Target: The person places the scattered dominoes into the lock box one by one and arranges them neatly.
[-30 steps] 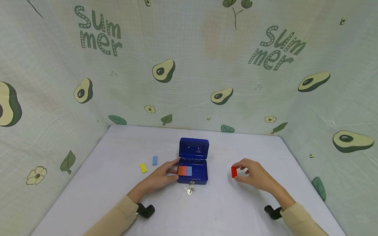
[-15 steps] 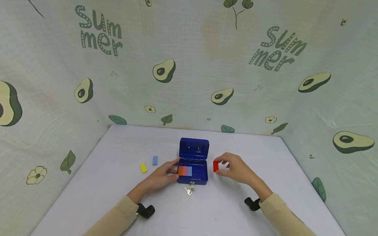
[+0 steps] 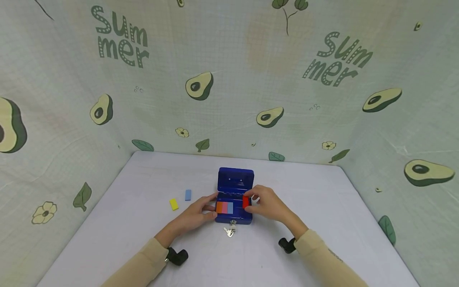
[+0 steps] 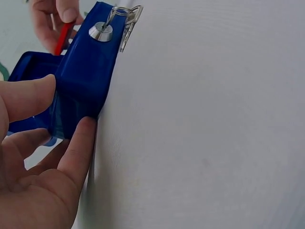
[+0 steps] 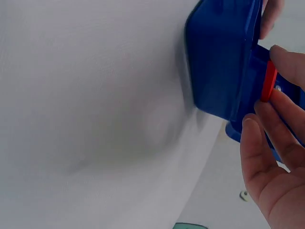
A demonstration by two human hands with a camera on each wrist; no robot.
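A blue metal cash box [image 3: 242,218] stands with its lid [image 3: 235,180] raised, a lock and keys [image 4: 127,21] at its front. My left hand [image 3: 198,211] holds the box at its left end, thumb at the rim and fingers along the side. Between the thumb and fingers of my right hand [image 3: 267,203] is a thin red block [image 5: 269,81], upright over the right part of the open box. Orange [image 3: 219,207], pink [image 3: 224,207] and blue [image 3: 230,208] blocks lie side by side within, at the left.
To the left of the box, a yellow block [image 3: 173,204] and a light blue block [image 3: 188,195] lie on the white tabletop [image 3: 229,259]. A printed cloth [image 3: 236,87] hangs behind the table and along both sides.
The right hand has carried the red block leftward from the open table to over the box. My left hand and the box have stayed in place.
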